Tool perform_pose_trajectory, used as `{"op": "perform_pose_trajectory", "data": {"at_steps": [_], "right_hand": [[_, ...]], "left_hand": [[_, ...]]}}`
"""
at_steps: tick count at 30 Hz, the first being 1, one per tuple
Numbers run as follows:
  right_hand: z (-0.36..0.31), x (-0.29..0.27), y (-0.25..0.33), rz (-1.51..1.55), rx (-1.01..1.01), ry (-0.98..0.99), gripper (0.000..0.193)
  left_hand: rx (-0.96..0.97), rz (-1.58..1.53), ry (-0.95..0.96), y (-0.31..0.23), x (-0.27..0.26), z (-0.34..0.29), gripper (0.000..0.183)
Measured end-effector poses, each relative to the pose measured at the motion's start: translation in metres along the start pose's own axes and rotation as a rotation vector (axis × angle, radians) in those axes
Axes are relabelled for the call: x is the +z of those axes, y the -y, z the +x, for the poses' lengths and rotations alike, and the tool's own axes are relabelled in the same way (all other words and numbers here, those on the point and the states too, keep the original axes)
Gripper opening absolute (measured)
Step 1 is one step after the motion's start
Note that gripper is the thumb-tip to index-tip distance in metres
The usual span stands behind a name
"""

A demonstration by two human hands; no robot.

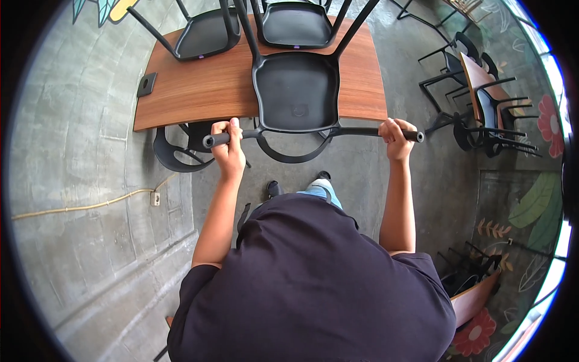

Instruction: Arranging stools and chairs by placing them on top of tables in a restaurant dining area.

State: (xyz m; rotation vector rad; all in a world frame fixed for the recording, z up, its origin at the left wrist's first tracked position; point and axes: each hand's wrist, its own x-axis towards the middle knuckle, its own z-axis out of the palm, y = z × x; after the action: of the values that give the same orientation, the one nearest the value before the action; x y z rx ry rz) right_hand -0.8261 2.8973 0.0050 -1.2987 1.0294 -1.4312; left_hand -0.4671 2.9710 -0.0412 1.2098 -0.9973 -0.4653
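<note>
A black chair [297, 90] is upside down in front of me, its seat's underside facing up. It overlaps the near edge of the wooden table [193, 90]; whether its seat rests on the tabletop I cannot tell. My left hand [229, 146] is closed round the near left leg, just short of its tip. On the other side, my right hand [397, 139] grips the near right leg, close to its end. The curved backrest of this chair hangs below the seat on my side of the table edge. Its other two legs rise away from me.
Two more upturned black chairs, one on the left [208, 33] and one behind [295, 24], lie on the tabletop. Another chair [172, 151] stands under the table's left end. A concrete wall [78, 139] runs along my left. Tables with chairs [482, 90] stand at right.
</note>
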Motion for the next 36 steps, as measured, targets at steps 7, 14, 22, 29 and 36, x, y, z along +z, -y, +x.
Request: {"op": "perform_pose_trajectory", "data": {"at_steps": [7,14,22,29,36], "right_hand": [[0.009,0.005,-0.001,0.01,-0.028,-0.148,0.039],[0.021,0.005,-0.016,0.031,-0.065,-0.154,0.038],[0.025,0.008,-0.018,0.112,-0.149,-0.138,0.037],[0.0,-0.006,-0.081,-0.399,-0.084,-0.289,0.027],[-0.202,0.004,-0.186,-0.558,1.228,0.009,0.022]], "left_hand": [[0.05,0.0,0.089,0.008,0.008,0.011,0.021],[0.007,-0.021,0.093,0.017,0.015,0.027,0.021],[-0.014,0.001,0.128,0.016,0.014,0.029,0.015],[0.117,0.196,0.219,0.037,-0.039,0.007,0.042],[-0.542,0.684,-0.368,0.183,-0.251,-0.016,0.054]]}}
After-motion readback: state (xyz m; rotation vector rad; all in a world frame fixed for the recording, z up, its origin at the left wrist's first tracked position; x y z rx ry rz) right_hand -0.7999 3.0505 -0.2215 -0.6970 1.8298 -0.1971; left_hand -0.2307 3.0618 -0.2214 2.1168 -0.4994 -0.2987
